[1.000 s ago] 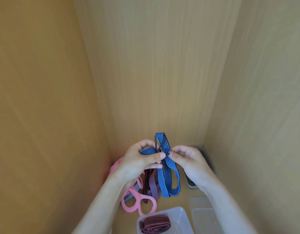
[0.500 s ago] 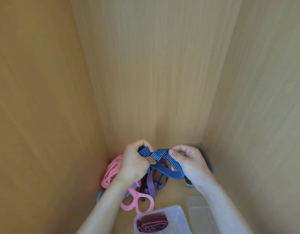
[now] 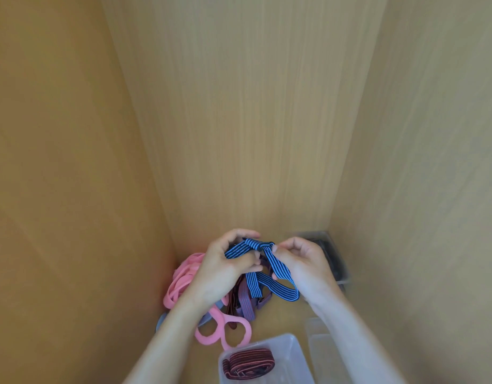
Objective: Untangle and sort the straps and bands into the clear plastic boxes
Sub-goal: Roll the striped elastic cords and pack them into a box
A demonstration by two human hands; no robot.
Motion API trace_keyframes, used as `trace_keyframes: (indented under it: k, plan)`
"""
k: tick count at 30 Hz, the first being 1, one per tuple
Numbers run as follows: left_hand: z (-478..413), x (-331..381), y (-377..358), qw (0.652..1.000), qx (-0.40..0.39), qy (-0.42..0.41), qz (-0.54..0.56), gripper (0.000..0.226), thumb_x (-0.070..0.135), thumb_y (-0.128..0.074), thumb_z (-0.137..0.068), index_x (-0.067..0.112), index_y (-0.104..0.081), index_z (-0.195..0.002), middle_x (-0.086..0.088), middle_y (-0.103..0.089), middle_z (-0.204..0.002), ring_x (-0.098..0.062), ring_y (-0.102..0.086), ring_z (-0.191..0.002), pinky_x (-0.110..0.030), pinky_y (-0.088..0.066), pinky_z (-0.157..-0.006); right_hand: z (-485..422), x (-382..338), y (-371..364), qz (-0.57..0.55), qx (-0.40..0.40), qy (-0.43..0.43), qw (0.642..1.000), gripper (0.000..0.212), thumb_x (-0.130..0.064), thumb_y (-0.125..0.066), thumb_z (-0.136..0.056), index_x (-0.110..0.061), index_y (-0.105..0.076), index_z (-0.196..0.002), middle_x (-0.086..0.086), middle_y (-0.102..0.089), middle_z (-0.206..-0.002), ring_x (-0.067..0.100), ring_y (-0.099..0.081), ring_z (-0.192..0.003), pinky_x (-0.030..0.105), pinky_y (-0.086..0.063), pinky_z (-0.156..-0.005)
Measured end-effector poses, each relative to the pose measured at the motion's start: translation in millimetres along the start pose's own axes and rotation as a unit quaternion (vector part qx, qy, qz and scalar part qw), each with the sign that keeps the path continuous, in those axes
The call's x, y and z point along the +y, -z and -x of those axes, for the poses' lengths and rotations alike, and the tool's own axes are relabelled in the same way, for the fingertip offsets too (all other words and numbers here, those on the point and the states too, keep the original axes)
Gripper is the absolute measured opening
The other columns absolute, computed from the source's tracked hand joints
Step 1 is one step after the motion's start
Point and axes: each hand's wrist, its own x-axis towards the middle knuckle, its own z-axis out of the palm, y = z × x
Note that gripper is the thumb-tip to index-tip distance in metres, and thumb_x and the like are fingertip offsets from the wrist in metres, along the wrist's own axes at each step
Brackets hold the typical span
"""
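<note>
A blue striped elastic strap (image 3: 269,273) hangs between both hands above the shelf floor. My left hand (image 3: 225,270) grips its left part with curled fingers. My right hand (image 3: 303,264) pinches the twisted top at its right end. The strap's lower loop droops under my right palm. Beneath the hands lies a tangle of pink bands (image 3: 183,278) and purple straps (image 3: 246,300). A clear plastic box (image 3: 291,353) at the bottom holds a rolled dark red striped strap (image 3: 249,365).
A second clear box (image 3: 316,347) sits right of the first, partly behind my right forearm. A dark grey tray (image 3: 333,259) stands in the back right corner. Wooden cabinet walls close in on the left, back and right.
The blue strap's upright loop has been folded down and twisted. Both hands have stayed close together, and the strap now droops lower to the right.
</note>
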Motion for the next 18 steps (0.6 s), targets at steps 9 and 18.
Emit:
trace_keyframes:
  k: [9,18]
  plan:
    - [-5,-1,-6,0.997,0.076,-0.017,-0.008,0.01,0.005,-0.064,-0.094,0.0,-0.071,-0.089,-0.01,-0.065,-0.067,-0.017,-0.064,-0.064,-0.029,-0.061,-0.065,4,-2,3,-0.003,-0.082,0.016,0.996,0.007,-0.008,-0.068,-0.093,-0.005,-0.062,-0.093,0.004,-0.063,-0.073,0.016,-0.057,-0.061,0.028,-0.046,-0.065]
    - [-13,1,-11,0.988,0.141,0.034,0.061,0.02,0.014,-0.067,-0.095,0.001,-0.069,-0.079,-0.019,-0.064,-0.069,-0.021,-0.061,-0.061,-0.045,-0.061,-0.075,10,1,-8,0.134,-0.043,0.123,0.982,0.021,-0.002,-0.072,-0.087,-0.019,-0.062,-0.094,-0.004,-0.072,-0.088,0.014,-0.069,-0.084,0.028,-0.055,-0.079]
